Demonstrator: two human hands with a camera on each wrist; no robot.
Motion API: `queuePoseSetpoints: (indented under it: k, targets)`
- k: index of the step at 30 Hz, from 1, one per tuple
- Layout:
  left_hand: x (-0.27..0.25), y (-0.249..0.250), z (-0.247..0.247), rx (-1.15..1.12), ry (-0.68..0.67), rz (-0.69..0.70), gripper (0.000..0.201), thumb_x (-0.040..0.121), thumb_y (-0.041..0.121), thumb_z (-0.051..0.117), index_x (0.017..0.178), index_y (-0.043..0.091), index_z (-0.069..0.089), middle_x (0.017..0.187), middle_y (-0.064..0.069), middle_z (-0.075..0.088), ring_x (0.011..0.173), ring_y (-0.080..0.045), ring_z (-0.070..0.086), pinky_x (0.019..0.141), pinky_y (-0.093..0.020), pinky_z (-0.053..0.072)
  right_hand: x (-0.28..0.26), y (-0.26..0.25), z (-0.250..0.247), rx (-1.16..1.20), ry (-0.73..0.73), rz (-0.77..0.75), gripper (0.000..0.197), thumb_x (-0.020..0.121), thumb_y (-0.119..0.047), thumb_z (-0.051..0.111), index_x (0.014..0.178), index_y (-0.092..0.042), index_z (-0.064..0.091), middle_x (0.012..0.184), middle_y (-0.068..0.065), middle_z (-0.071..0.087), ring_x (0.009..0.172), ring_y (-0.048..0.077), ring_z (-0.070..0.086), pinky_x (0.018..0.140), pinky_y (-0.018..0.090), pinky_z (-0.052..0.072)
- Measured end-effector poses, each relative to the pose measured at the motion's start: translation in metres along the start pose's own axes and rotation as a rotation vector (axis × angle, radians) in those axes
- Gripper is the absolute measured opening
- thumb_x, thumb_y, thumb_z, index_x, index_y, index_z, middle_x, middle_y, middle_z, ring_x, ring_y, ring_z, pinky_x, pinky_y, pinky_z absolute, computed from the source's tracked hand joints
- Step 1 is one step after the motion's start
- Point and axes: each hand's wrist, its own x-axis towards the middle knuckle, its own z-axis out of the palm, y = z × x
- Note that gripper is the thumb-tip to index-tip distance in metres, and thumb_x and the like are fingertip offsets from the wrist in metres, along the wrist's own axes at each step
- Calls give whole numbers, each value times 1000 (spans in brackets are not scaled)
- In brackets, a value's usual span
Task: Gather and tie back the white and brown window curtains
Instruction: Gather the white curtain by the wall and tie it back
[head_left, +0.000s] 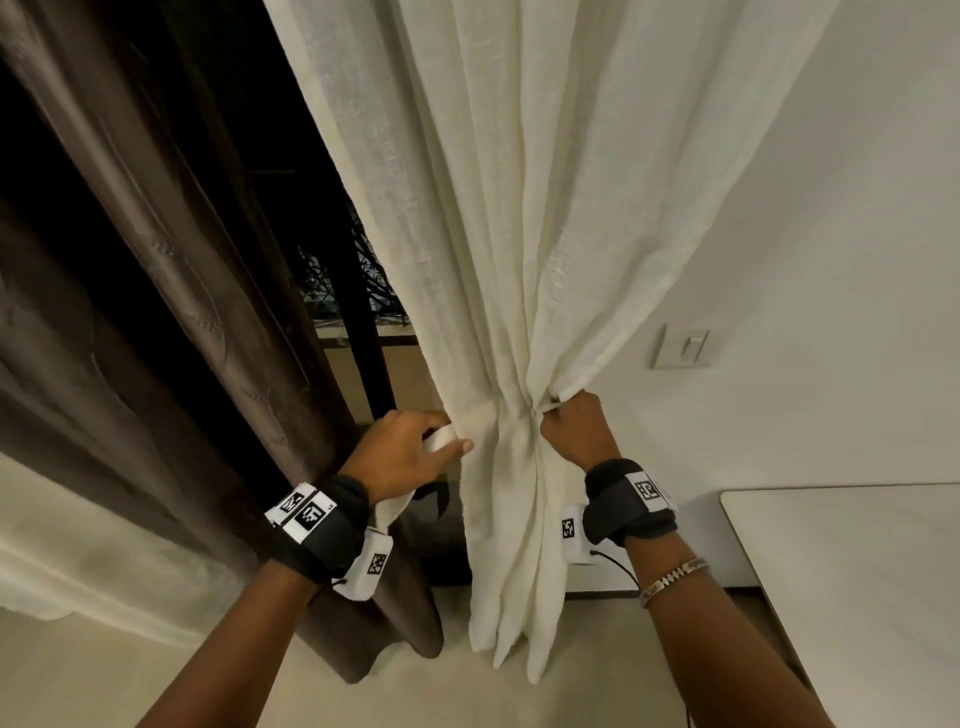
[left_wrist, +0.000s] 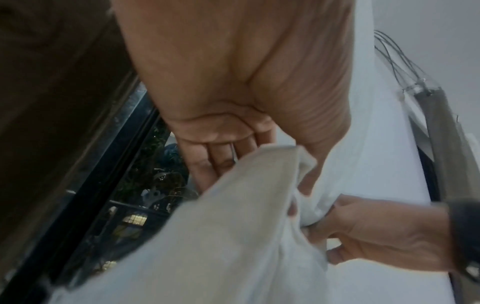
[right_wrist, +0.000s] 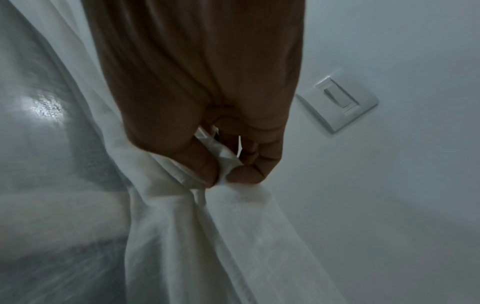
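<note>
Both hands are on the white curtain (head_left: 524, 260): our left hand (head_left: 410, 449) pinches a white tie-back band (head_left: 441, 441) against the bunched folds, and our right hand (head_left: 576, 426) grips the gathered edge. Light, soft and limp, it should slip unless held at the waist. Beyond, the brown curtain (head_left: 171, 291) hangs loose. No readable writing anywhere.

White curtain (head_left: 519, 260) folds hide the right hand's (head_left: 576, 431) fingers in the head view.
</note>
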Motion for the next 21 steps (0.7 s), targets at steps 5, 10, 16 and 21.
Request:
queuePoseSetpoints:
  k: [5, 10, 16, 21]
  targets:
    - [-19, 49, -1, -404, -96, 105, 44, 98, 18, 74, 127, 25, 41, 104, -9, 80, 76, -29, 81, 67, -42, 67, 4, -5, 16, -58, -25, -56, 17, 83, -29, 49, 76, -14, 53, 61, -9, 46, 54, 13, 43, 50, 17, 24]
    - [-21, 82, -8, -365, -67, 311, 23, 101, 11, 68, 121, 18, 59, 106, -1, 80, 91, -22, 79, 86, -49, 65, 5, -14, 8, 109, 2, 119, 47, 72, -43, 69, 92, -1, 68, 80, 11, 69, 70, 29, 67, 63, 32, 56]
    - [-8, 93, -14, -318, -349, 384, 62, 93, 3, 54, 152, 21, 52, 147, 4, 64, 137, -15, 60, 117, -36, 48, 4, 10, 11, 71, -106, -19, 16, 105, -10, 49, 101, -18, 62, 101, 7, 60, 89, 26, 70, 105, 54, 55]
    - [20, 85, 1, -162, -15, 367, 28, 95, 18, 74, 118, 32, 76, 114, 16, 78, 109, 0, 73, 100, -34, 60, -26, -12, -7, 297, -278, 110, 59, 80, -5, 90, 130, -5, 59, 109, 5, 68, 107, 31, 73, 80, 27, 55]
